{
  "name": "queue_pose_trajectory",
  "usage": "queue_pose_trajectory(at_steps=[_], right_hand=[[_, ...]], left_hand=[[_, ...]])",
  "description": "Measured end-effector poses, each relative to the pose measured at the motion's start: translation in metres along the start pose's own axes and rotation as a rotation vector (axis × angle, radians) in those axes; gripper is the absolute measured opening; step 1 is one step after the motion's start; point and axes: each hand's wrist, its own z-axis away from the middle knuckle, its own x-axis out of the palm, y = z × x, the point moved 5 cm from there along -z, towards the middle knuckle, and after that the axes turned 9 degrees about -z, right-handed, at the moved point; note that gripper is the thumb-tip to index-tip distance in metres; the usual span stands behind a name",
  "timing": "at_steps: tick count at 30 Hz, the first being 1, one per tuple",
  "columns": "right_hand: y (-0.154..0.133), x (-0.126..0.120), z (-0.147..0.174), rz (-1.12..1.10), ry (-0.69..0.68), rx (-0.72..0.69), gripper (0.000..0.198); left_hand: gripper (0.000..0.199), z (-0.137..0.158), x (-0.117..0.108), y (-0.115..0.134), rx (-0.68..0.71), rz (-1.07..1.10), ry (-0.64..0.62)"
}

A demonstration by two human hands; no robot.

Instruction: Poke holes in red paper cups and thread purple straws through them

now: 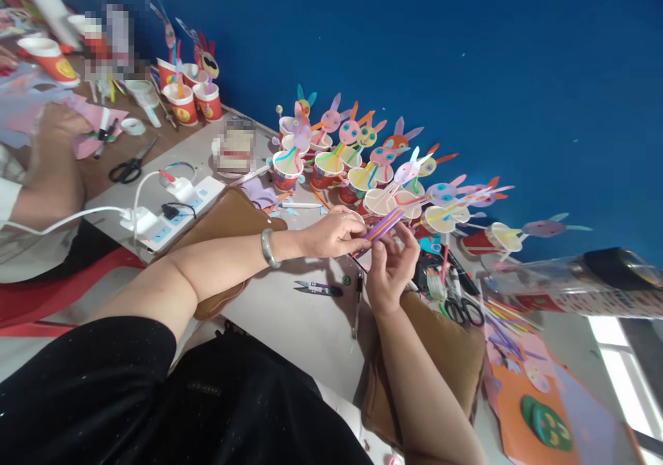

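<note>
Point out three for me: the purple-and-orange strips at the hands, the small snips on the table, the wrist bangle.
Purple-and-orange strips point(385, 225): head view, mid-length.
Small snips point(325, 289): head view, on the handle.
Wrist bangle point(267, 247): head view, middle of the visible band.

Black it is across the body, a plain black top point(248, 410), and look at those tiny pale flecks dotted over it! The left sleeve point(119, 368) is short and loose, its hem stopping near the elbow. There's a small dark marking point(204, 387) on the front, too faint to read! And behind the left hand point(331, 233), a smooth, rounded bangle point(270, 249), greyish green, glossy!
</note>
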Motion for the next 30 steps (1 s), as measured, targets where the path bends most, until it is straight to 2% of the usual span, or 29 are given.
queue_pose_trajectory(at_steps=[3,7,16,22,26,30], right_hand=[[-0.004,-0.001,-0.011,-0.079,-0.048,0.083,0.031],[-0.007,-0.001,-0.017,-0.151,-0.131,0.145,0.032],[-0.003,-0.004,-0.016,-0.173,0.033,0.179,0.038],[-0.004,-0.003,-0.017,-0.202,0.026,0.162,0.036],[-0.007,-0.004,-0.016,-0.157,0.017,0.127,0.032],[-0.012,-0.005,-0.015,-0.085,0.038,0.079,0.031]], left_hand=[[0.029,0.001,0.002,0.002,0.031,-0.039,-0.044],[0.033,0.003,0.003,0.003,0.047,-0.077,-0.071],[0.028,0.001,0.001,-0.004,0.021,-0.074,-0.060],[0.025,0.000,-0.002,0.001,0.038,-0.071,-0.083],[0.025,0.002,-0.004,0.004,0.054,-0.146,-0.046],[0.038,0.004,-0.005,0.010,0.154,-0.320,0.029]])
